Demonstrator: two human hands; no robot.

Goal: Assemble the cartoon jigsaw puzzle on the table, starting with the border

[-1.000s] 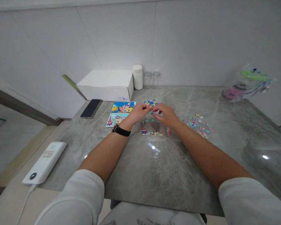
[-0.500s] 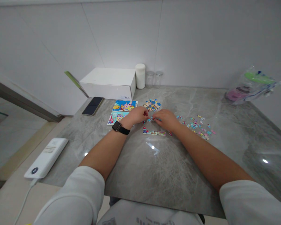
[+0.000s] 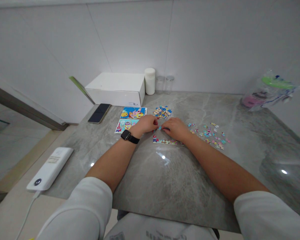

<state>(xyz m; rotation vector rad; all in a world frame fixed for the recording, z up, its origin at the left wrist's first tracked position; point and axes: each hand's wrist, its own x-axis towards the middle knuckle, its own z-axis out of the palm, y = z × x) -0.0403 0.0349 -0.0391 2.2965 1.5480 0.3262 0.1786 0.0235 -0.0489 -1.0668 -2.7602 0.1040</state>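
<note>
One bag (image 3: 271, 90) holds something pink and green (image 3: 254, 100). I see left hand (image 3: 148, 123) and right hand (image 3: 176, 128) curled beside puzzle pieces (image 3: 159, 128); their grip I can't tell.

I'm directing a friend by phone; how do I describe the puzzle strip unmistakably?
On the grey marbled table, find the left hand and right hand. The puzzle strip lies just on the wearer's side of them, a straight-edged row, unlike the loose puzzle pieces scattered to its right.
</note>
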